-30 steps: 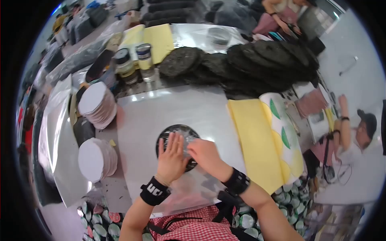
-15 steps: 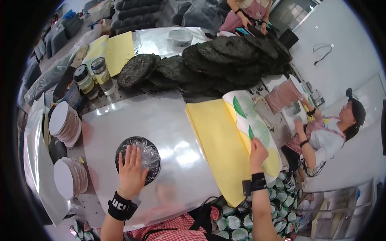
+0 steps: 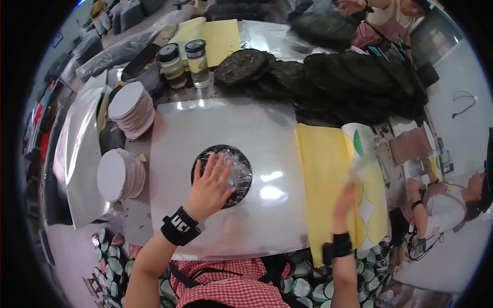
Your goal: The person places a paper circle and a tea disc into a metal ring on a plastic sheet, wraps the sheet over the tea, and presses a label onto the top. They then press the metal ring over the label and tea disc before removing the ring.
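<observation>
My left hand [image 3: 207, 191] lies flat with its fingers apart on a dark round disc covered in crinkled clear plastic [image 3: 240, 172]. The disc rests on a shiny grey board [image 3: 179, 128]. Off to the right, my right hand [image 3: 344, 206] is smeared by motion over the edge between a yellow paper sheet [image 3: 318, 174] and a sheet of round stickers [image 3: 378, 218] with green leaf prints. Its fingers are too blurred to show whether they hold anything.
Stacks of white paper discs [image 3: 117, 174] stand left of the board. Two lidded jars [image 3: 197, 66] and a long pile of dark round cakes [image 3: 354, 82] lie behind it. Several green-and-white round packs [image 3: 303, 287] are below the table. Co-workers are behind [image 3: 380, 25] and right [image 3: 436, 205].
The camera view has swung, so the scene sits further right. My right hand has left the sticker sheet's upper part and moved lower, blurring. My left hand stays on the wrapped disc.
</observation>
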Motion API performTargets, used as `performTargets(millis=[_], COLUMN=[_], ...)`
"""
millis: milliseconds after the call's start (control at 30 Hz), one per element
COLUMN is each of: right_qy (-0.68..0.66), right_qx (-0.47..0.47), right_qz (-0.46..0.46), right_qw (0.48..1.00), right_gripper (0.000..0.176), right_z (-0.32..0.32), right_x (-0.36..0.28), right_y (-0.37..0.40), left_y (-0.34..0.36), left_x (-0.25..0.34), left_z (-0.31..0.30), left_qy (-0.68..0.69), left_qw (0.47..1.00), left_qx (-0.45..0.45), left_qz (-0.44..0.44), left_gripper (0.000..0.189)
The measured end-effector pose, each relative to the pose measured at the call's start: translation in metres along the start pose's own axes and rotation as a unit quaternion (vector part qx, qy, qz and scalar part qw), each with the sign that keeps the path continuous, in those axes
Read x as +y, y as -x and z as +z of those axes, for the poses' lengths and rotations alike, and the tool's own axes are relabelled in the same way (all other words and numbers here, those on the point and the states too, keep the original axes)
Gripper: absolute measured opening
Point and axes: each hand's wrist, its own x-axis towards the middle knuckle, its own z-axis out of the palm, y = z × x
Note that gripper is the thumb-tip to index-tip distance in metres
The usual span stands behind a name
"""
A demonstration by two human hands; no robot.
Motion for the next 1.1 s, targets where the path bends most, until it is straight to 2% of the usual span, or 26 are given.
performTargets(millis=[33,67,100,167,200,233,267,300,400,467,500,533,567,600,633,667,700,733,767,833,867,900,967,1000,1033,1100], right_qy=[-0.003,-0.006,0.055,-0.027,-0.032,-0.001,0.032,0.033,0.087,-0.2,-0.203,-0.238,-0.273,-0.277,-0.144,-0.008,-0.009,0.061,0.13,0.126,0.114,0.102,0.114,0.124,0.151,0.146], right_qx=[-0.045,-0.084,-0.128,-0.202,-0.198,-0.238,-0.279,-0.275,-0.308,-0.354,-0.349,-0.343,-0.336,-0.333,-0.327,-0.315,-0.32,-0.333,-0.347,-0.345,-0.345,-0.335,-0.326,-0.321,-0.37,-0.361], right_qz=[-0.129,-0.257,-0.369,-0.448,-0.45,-0.437,-0.42,-0.417,-0.366,-0.205,-0.204,-0.186,-0.169,-0.171,-0.285,-0.382,-0.37,-0.395,-0.422,-0.416,-0.416,-0.423,-0.433,-0.434,-0.413,-0.409], right_qw=[0.991,0.963,0.919,0.87,0.87,0.867,0.863,0.866,0.874,0.89,0.892,0.89,0.885,0.885,0.889,0.869,0.872,0.854,0.828,0.832,0.834,0.836,0.833,0.833,0.818,0.825], right_gripper=[0.057,0.062,0.075,0.082,0.082,0.08,0.08,0.08,0.08,0.081,0.081,0.08,0.079,0.079,0.077,0.075,0.075,0.075,0.075,0.077,0.076,0.076,0.074,0.073,0.071,0.067], right_z=[0.04,0.073,0.098,0.12,0.125,0.128,0.13,0.126,0.122,0.143,0.155,0.172,0.188,0.19,0.185,0.181,0.18,0.179,0.181,0.189,0.189,0.192,0.195,0.195,0.192,0.191], right_x=[-0.075,-0.125,-0.149,-0.189,-0.195,-0.199,-0.203,-0.21,-0.228,-0.244,-0.237,-0.231,-0.224,-0.227,-0.228,-0.228,-0.231,-0.236,-0.238,-0.234,-0.23,-0.229,-0.223,-0.222,-0.229,-0.228], right_y=[0.015,0.027,0.03,0.031,0.032,0.036,0.041,0.043,0.035,0.023,0.023,0.021,0.021,0.021,0.025,0.034,0.039,0.041,0.042,0.045,0.047,0.044,0.043,0.047,0.044,0.042], left_y=[0.0,-0.003,-0.005,-0.002,0.004,0.007,0.008,0.008,0.008,0.007,0.003,0.005,0.008,0.009,0.01,0.019,0.033,0.042,0.044,0.045,0.043,0.039,0.036,0.034,0.031,0.026], left_x=[-0.001,-0.002,-0.005,-0.012,-0.022,-0.022,-0.019,-0.017,-0.02,-0.018,-0.02,-0.021,-0.029,-0.032,-0.036,-0.049,-0.067,-0.072,-0.071,-0.059,-0.056,-0.052,-0.038,-0.024,-0.011,0.009], left_z=[0.003,0.005,0.006,0.013,0.044,0.037,0.032,0.028,0.038,0.037,0.035,0.031,0.024,-0.001,-0.013,-0.01,-0.005,-0.003,0.002,0.001,0.007,0.004,-0.006,-0.021,-0.027,-0.038], left_qy=[-0.004,-0.009,-0.018,0.097,0.084,0.08,0.134,0.189,0.191,0.251,0.307,0.212,0.204,0.339,0.47,0.472,0.48,0.479,0.483,0.521,0.542,0.542,0.367,0.314,0.316,0.276], left_qw=[1.0,1.0,1.0,0.991,0.991,0.992,0.99,0.982,0.979,0.967,0.952,0.973,0.975,0.934,0.87,0.871,0.853,0.822,0.819,0.813,0.801,0.8,0.898,0.923,0.922,0.938], left_qx=[0.007,0.016,0.022,0.06,0.078,0.076,0.033,-0.01,0.045,0.026,0.017,0.066,0.064,0.106,0.145,0.136,0.168,0.196,0.186,0.015,0.065,0.069,0.122,0.151,0.149,0.19], left_qz=[0.004,0.009,0.007,0.071,0.064,0.067,0.04,0.013,0.057,0.032,0.003,0.056,0.06,0.035,0.007,0.005,-0.116,-0.238,-0.247,-0.258,-0.247,-0.248,-0.208,-0.16,-0.17,-0.09], left_gripper=[0.072,0.069,0.069,0.062,0.058,0.058,0.059,0.06,0.059,0.062,0.065,0.061,0.061,0.06,0.059,0.059,0.058,0.057,0.057,0.056,0.055,0.055,0.056,0.057,0.057,0.056])
